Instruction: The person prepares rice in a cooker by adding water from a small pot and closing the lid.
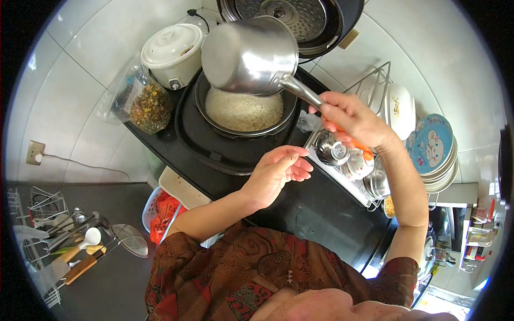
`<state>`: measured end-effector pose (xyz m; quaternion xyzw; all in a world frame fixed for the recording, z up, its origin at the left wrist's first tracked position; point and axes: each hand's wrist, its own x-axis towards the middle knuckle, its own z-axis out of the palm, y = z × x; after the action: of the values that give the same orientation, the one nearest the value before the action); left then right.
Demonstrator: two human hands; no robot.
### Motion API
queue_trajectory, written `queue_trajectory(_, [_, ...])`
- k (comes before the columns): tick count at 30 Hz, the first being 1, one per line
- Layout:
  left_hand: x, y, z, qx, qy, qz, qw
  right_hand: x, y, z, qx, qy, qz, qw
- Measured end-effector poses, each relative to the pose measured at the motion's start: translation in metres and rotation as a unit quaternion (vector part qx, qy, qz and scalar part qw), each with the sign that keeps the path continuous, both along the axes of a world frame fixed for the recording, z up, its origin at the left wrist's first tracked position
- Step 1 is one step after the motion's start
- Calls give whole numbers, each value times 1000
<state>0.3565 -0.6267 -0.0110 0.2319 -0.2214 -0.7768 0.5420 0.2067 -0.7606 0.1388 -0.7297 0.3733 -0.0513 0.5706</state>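
My right hand (353, 118) grips the handle of a stainless steel saucepan (249, 56). The saucepan is tipped with its mouth turned down and away, so its inside is hidden. Beneath it a dark cooking pot (239, 131) sits in a black cooker (217, 156) and holds pale grains that look like rice (245, 110). An orange item (361, 148) shows beside my right hand; whether the hand holds it too, I cannot tell. My left hand (277, 172) hovers before the cooker, fingers apart and holding nothing.
The cooker's raised lid (289, 20) stands behind the saucepan. To the left are a white slow cooker (172, 56) and a plastic bag of dried bits (150, 108). A dish rack (341, 172) with bowls and stacked plates (431, 144) flanks the right; utensils (88, 240) lie lower left.
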Motion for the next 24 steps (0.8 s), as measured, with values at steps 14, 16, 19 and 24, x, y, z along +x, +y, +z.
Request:
queue_trajectory(14, [-97,68,-17,55,-56,-102,992,-117,178,-10,-523,109,-76,842])
queue_trajectory(16, [-131,90,-30,89,-71,-132,985,-167,228,-11,-497,123,-112,852])
queue_trajectory(19, [-190,129,-45,145,-144,-197,959,-243,319,-15,-401,180,-202,875])
queue_trajectory(24, [-317,205,-62,142,-262,-317,900,-373,488,-36,-366,253,-321,836])
